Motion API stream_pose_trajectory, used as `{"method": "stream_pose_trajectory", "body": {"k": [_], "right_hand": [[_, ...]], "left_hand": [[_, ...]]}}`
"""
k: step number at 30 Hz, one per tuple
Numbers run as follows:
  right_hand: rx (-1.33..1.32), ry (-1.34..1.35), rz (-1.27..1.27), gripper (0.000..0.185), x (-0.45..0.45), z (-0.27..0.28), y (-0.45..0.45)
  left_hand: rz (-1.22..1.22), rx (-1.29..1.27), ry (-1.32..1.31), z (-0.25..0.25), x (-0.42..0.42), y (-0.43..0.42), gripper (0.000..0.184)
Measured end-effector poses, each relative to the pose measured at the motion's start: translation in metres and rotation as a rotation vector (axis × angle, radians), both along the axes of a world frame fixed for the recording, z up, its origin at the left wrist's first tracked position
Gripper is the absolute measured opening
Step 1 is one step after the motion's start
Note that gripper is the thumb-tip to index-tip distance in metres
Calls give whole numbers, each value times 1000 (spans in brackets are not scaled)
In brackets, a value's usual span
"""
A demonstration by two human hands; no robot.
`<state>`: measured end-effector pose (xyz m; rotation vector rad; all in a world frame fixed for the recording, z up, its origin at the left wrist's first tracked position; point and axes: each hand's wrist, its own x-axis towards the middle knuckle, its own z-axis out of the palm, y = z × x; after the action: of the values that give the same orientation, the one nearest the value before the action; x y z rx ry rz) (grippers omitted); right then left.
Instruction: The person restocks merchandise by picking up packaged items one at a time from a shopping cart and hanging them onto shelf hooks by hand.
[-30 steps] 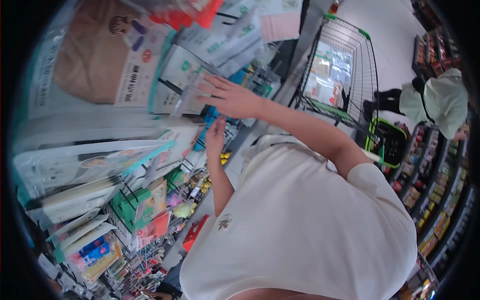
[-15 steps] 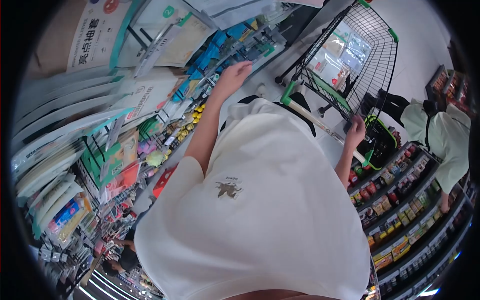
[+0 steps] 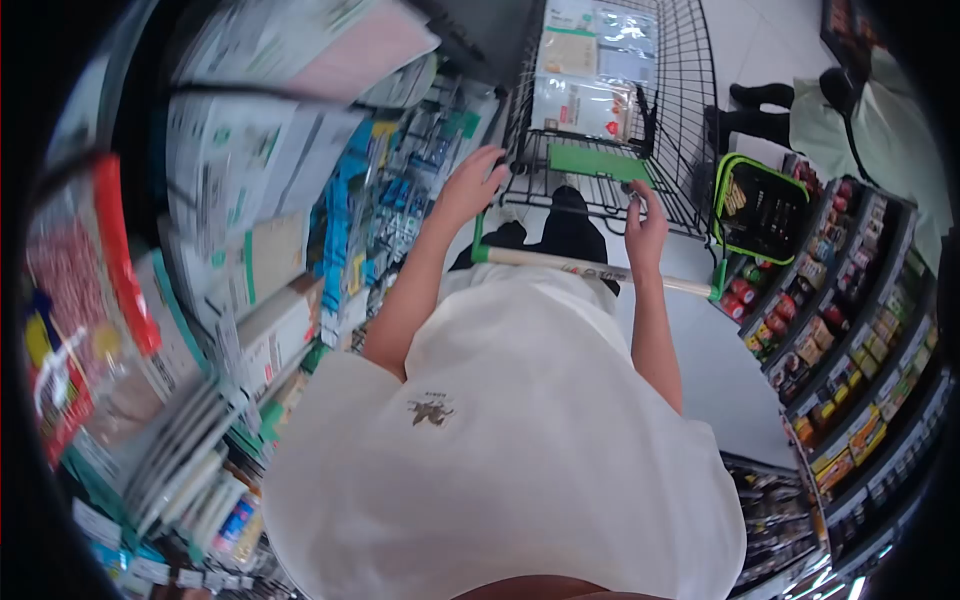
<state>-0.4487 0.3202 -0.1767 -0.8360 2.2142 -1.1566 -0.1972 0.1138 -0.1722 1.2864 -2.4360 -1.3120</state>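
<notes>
A black wire shopping cart (image 3: 690, 110) with green trim stands directly in front of me. Its pale handle (image 3: 570, 264) crosses just before my waist. My left hand (image 3: 472, 188) is beside the cart's rear left corner, fingers stretched forward and holding nothing I can see. Over the handle's right half reaches my right hand (image 3: 646, 222), its fingers loosely bent and apart, not wrapped round the bar. Flat clear-wrapped packs (image 3: 585, 105) lie in the cart.
Hanging packaged goods (image 3: 270, 170) crowd the left side, blurred. To the right are a black basket with a green rim (image 3: 760, 210), shelves of small packets (image 3: 840, 370), and another person in a light green top (image 3: 880, 130).
My view has turned, so the cart now sits straight ahead rather than off to the right. Both hands are closer together, and my right hand has come over the handle toward the cart.
</notes>
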Motion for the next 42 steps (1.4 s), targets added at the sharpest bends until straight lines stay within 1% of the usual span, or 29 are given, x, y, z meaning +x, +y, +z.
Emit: {"method": "stream_pose_trajectory", "body": {"k": [1,2,3,5,7,9,10,11,13,14,17,18,20,21,22,23,24,25,26,27,28,30,31,34,35,37,40,42], "right_hand": [[51,-26,8,28,-13,-4,-6],[96,-25,46,28,-26,-13,-12],[141,-27,86,28,-40,-23,-17],[189,-58,119,29,-64,-47,-30],[243,-124,120,30,-86,-70,-48],[217,-122,136,31,-105,-108,-63],[205,-119,148,31,-113,-128,-72],[223,-132,154,31,-121,-148,-82],[262,-160,174,32,-136,-193,-105],[257,-230,131,34,-141,-220,-119],[299,-295,130,37,-158,-298,-159],[337,-323,96,39,-162,-323,-173],[382,-383,63,42,-171,-379,-198],[382,-385,26,43,-175,-394,-210],[380,-390,-7,45,-176,-406,-221],[376,-394,-39,46,-179,-417,-236],[405,-420,-91,55,-180,-429,-253],[403,-409,-93,56,-181,-438,-263],[404,-401,-93,58,-182,-446,-273],[403,-392,-96,59,-181,-456,-281],[375,-441,-121,66,-180,-466,-292],[348,-449,-159,69,-175,-474,-308],[335,-453,-176,71,-171,-473,-316],[523,-420,-175,71,-170,-447,-329],[504,-432,-184,70,-168,-440,-332],[461,-450,-203,67,-168,-437,-330],[440,-222,-111,63,-166,-428,-330],[432,-172,-50,55,-169,-416,-329]], "left_hand": [[-5,41,-49,-2,-8,0,42],[-37,24,-63,-13,-13,-1,43],[-34,52,-101,-15,-20,-4,47],[19,51,-131,-32,-32,-8,51],[36,63,-182,-54,-42,-18,65],[71,82,-166,-91,-52,-27,70],[112,156,-188,-90,-70,-36,73],[116,87,-182,-98,-82,-42,71],[297,185,-200,-110,-117,-59,68],[359,112,-138,-116,-133,-67,55],[454,67,-277,-137,-156,-91,44],[430,-52,-335,-142,-156,-90,37],[484,71,-309,-142,-157,-91,36],[511,130,-295,-143,-157,-93,35],[520,78,-216,-145,-158,-92,32],[542,107,-227,-144,-159,-90,32],[564,133,-234,-138,-165,-92,32],[587,159,-242,-137,-168,-94,31],[541,74,-207,-144,-163,-92,31],[545,175,-302,-140,-162,-96,31],[562,162,-268,-139,-164,-96,30],[572,144,-229,-142,-166,-96,30],[571,136,-219,-145,-165,-96,30],[557,141,-226,-145,-161,-97,32],[570,163,-257,-143,-162,-98,33],[546,111,-245,-153,-153,-97,33],[518,95,-270,-153,-151,-97,34],[518,89,-284,-149,-152,-96,34]]}}
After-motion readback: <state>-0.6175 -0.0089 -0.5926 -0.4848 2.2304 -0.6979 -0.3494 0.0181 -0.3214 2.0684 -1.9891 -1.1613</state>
